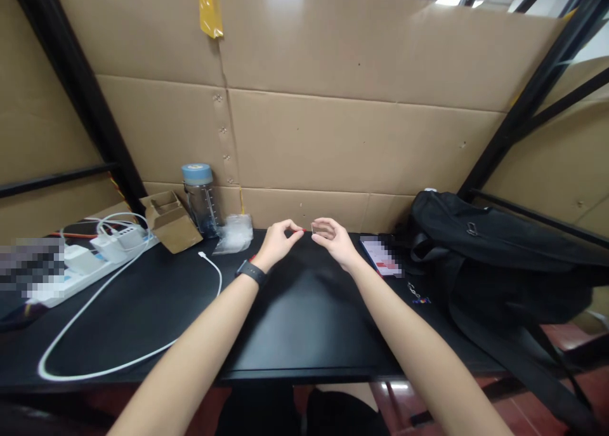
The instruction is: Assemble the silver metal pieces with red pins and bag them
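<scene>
Fingers (295, 236) of left hand (278, 241) pinch a mostly hidden, thin red sliver (305, 230); between those of right hand (337, 245), a blurred pale strip (313, 227).

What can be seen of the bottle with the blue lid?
The bottle has a blue lid and a transparent, greyish body, apparently plastic, with pale measuring marks down its side and a dark strap at its left. It stands upright on the black table before the cardboard wall, between the brown box and crumpled clear plastic. Whether these touch it is unclear.
</scene>
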A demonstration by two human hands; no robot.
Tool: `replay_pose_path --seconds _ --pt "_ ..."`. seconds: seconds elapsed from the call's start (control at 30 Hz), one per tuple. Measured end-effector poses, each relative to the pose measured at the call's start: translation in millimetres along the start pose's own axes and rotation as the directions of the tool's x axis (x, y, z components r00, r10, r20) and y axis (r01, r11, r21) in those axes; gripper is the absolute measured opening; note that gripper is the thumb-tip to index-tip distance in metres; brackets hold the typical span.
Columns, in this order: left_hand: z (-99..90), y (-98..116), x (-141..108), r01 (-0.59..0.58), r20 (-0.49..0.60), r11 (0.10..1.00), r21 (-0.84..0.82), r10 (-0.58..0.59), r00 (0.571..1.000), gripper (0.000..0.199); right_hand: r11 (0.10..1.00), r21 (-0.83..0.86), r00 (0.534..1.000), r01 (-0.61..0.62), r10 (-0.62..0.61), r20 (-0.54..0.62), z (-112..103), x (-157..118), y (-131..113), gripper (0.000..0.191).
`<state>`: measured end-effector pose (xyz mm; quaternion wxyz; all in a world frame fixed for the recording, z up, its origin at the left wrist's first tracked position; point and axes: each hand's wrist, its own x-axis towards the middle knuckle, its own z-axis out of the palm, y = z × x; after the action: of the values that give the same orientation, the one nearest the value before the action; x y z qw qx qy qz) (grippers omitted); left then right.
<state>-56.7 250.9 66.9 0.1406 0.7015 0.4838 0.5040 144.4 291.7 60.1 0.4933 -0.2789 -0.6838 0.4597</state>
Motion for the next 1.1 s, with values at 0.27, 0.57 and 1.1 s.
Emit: replay_pose_path --seconds 0.27,0.57,1.1 --pt "15.1 -10 -14 -0.039 0.127 0.995 0.088 0.027 0.991 0.014 0.986 0.157 0.994 -0.054 0.037 0.105 0 -11 27 0.053" --pt "14.7 -6 -17 -0.071 0.106 0.932 0.356 0.036 0.994 0.020 0.985 0.161 0.993 -0.069 0.053 0.103 8 -17 28 0.053" --pt "25.5 -10 -23 -0.069 0.064 0.912 0.404 0.046 0.997 0.013 0.994 0.083 0.996 -0.077 0.074 0.040 16 -22 23 0.045"
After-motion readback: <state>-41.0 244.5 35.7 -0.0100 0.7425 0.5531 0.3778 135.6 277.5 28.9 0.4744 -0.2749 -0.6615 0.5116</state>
